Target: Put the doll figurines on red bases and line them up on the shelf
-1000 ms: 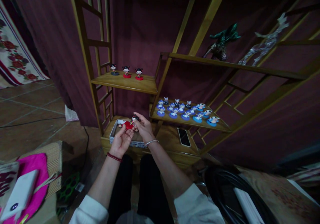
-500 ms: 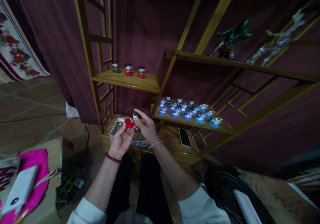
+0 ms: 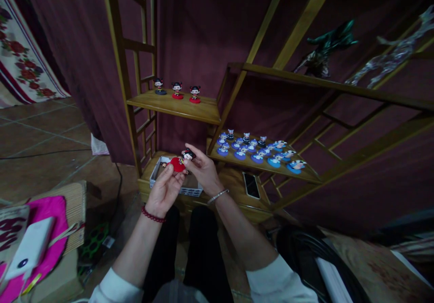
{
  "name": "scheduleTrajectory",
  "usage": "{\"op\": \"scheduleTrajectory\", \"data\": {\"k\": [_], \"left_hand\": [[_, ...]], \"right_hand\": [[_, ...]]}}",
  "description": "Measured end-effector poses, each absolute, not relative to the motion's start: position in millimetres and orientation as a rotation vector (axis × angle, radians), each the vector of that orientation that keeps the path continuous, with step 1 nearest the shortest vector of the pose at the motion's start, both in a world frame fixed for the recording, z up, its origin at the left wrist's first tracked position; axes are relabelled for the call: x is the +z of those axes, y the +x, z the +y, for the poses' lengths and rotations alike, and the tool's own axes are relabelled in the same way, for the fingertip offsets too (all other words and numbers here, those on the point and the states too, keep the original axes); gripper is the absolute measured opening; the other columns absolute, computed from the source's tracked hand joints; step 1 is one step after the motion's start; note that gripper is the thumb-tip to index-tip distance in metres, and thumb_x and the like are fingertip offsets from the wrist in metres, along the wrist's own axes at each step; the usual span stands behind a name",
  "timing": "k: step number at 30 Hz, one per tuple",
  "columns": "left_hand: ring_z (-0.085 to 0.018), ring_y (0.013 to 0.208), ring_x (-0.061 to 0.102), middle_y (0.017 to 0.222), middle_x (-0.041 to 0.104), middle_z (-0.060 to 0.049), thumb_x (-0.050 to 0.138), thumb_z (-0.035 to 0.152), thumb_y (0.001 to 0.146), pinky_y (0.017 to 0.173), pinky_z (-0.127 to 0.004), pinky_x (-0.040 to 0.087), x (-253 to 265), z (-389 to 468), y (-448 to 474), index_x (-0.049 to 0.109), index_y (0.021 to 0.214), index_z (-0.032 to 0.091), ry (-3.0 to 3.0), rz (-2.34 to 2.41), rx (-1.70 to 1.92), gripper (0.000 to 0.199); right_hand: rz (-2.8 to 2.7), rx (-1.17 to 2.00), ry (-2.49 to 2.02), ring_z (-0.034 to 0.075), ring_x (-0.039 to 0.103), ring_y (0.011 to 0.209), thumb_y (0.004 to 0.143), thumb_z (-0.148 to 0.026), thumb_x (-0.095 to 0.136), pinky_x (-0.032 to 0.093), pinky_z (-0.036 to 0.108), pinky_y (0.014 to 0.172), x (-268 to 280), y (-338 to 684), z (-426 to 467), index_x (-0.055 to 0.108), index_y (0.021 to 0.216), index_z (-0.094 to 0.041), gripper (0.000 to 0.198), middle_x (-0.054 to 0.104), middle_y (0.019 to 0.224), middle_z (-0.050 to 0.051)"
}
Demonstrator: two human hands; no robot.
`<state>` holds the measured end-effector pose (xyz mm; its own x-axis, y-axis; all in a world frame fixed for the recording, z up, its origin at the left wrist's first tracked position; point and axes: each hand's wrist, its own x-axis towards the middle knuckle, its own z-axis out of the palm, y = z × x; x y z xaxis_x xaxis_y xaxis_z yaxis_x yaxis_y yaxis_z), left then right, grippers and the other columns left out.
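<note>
Between both hands is a small black-haired figurine (image 3: 188,155) on a round red base (image 3: 177,164), tilted on its side. My left hand (image 3: 167,186) pinches the red base between thumb and fingers. The fingers of my right hand (image 3: 202,170) close round the figurine's head and body. Just below and behind them sits a shallow patterned box (image 3: 191,191), with more small figurines partly hidden inside it. Three similar figurines stand upright on the upper left shelf (image 3: 176,106): one with a dark base (image 3: 158,86) and two with red bases, such as the rightmost figurine (image 3: 195,94).
Several blue and purple figurines (image 3: 258,155) stand in rows on the middle shelf (image 3: 307,173). A phone (image 3: 251,185) lies on the lower shelf. Above are a green sculpture (image 3: 328,48) and a glassy animal figure (image 3: 389,54). A white power bank (image 3: 31,248) rests at left.
The figurine has turned slightly in my hands, showing more of its head and front. My view has shifted a little; both hands keep their hold.
</note>
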<state>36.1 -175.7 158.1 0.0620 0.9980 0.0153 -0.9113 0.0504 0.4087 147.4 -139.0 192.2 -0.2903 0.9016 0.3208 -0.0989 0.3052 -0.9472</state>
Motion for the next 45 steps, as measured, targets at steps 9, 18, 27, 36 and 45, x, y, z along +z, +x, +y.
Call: {"op": "scheduleTrajectory", "data": {"k": [9, 18, 27, 36, 45], "left_hand": [[-0.013, 0.075, 0.058, 0.089, 0.063, -0.007, 0.054, 0.016, 0.075, 0.068, -0.023, 0.048, 156.4, -178.1, 39.0, 0.06, 0.093, 0.014, 0.352, 0.321, 1.472, 0.019], [-0.012, 0.075, 0.058, 0.086, 0.063, -0.007, 0.056, 0.017, 0.074, 0.067, -0.021, 0.048, 155.5, -178.2, 38.7, 0.059, 0.098, 0.013, 0.423, 0.272, 1.461, 0.024], [-0.012, 0.073, 0.058, 0.088, 0.063, -0.006, 0.057, 0.017, 0.073, 0.065, -0.022, 0.048, 160.9, -180.0, 39.4, 0.06, 0.094, 0.014, 0.387, 0.295, 1.463, 0.021], [-0.012, 0.074, 0.058, 0.088, 0.063, -0.006, 0.056, 0.018, 0.074, 0.065, -0.021, 0.048, 158.2, -176.8, 40.6, 0.06, 0.094, 0.013, 0.396, 0.285, 1.456, 0.02], [-0.012, 0.072, 0.059, 0.087, 0.064, -0.007, 0.057, 0.016, 0.073, 0.064, -0.021, 0.048, 157.3, -174.9, 40.0, 0.06, 0.093, 0.013, 0.354, 0.317, 1.462, 0.02]], "right_hand": [[-1.551, 1.228, -0.744, 0.013, 0.055, 0.091, 0.069, -0.029, 0.059, 0.045, 0.027, 0.081, 197.8, 153.3, -139.9, 0.048, 0.117, -0.023, 0.049, 0.059, 0.105, 0.003], [-1.625, 1.209, -0.721, 0.013, 0.055, 0.091, 0.071, -0.028, 0.058, 0.045, 0.027, 0.082, 202.4, 156.4, -140.3, 0.047, 0.117, -0.024, 0.048, 0.058, 0.107, 0.003], [-1.698, 1.176, -0.75, 0.015, 0.055, 0.092, 0.072, -0.028, 0.056, 0.046, 0.03, 0.083, 208.1, 155.8, -139.8, 0.048, 0.117, -0.024, 0.046, 0.058, 0.107, 0.002], [-1.722, 1.163, -0.76, 0.014, 0.057, 0.089, 0.072, -0.028, 0.056, 0.047, 0.028, 0.08, 211.6, 157.9, -139.2, 0.048, 0.117, -0.024, 0.046, 0.059, 0.105, 0.002], [-1.735, 1.184, -0.757, 0.014, 0.057, 0.088, 0.071, -0.029, 0.057, 0.047, 0.029, 0.08, 209.3, 156.8, -135.6, 0.048, 0.117, -0.024, 0.048, 0.06, 0.102, 0.002]]}}
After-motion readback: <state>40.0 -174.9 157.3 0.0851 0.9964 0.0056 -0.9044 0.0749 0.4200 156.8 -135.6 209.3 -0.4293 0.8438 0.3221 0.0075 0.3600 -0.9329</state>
